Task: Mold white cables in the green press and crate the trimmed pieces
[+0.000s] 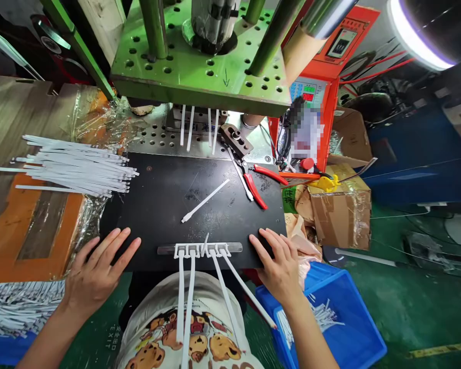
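My left hand point(96, 269) lies with spread fingers at the left front edge of the black work plate point(157, 205), holding nothing. Resting on the plate's right front edge, my right hand point(278, 264) is open too. Between them, a white moulded strip point(202, 250) sits on a clear bar point(236, 247), with several flat white cables point(182, 292) running from it toward my body. A single white cable piece point(205, 201) lies diagonally mid-plate. Red-handled cutters point(256, 187) are farther right, beside another white piece point(240, 174). Several white strips point(210, 128) hang out of the green press point(200, 87).
A pile of white cables point(80, 166) lies on the left bench. Blue bins point(353, 302) with white pieces stand low on both sides. An orange control box point(330, 97) and cardboard box point(340, 210) are at the right. A bright lamp point(411, 36) hangs upper right.
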Available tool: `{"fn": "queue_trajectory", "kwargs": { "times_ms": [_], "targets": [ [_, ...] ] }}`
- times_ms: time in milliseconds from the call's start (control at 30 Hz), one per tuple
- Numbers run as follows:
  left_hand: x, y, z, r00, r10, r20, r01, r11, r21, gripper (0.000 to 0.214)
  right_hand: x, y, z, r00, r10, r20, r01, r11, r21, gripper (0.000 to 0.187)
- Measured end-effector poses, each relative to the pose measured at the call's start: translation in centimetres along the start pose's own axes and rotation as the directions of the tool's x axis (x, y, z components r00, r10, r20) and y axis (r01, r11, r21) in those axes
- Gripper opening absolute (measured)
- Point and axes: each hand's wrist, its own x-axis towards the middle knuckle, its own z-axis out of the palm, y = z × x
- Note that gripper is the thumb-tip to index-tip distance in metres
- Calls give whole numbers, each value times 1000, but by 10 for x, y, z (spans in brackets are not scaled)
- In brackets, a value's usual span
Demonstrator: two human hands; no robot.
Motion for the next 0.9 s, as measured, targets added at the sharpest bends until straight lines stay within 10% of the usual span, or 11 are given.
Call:
{"fn": "queue_trajectory", "kwargs": {
  "times_ms": [500,733,900],
  "targets": [
    [8,5,-8,1000,-20,11,21,998,-52,63,1,-5,-8,998,48,51,-51,997,54,67],
    [68,31,-26,994,95,-47,-105,943,-317,29,55,-29,-28,983,-177,-40,171,832,527,34],
    [91,29,-21,973,191,130,-95,842,-531,20,114,-14,-28,892,-444,81,254,641,725,21]
  ]
}}
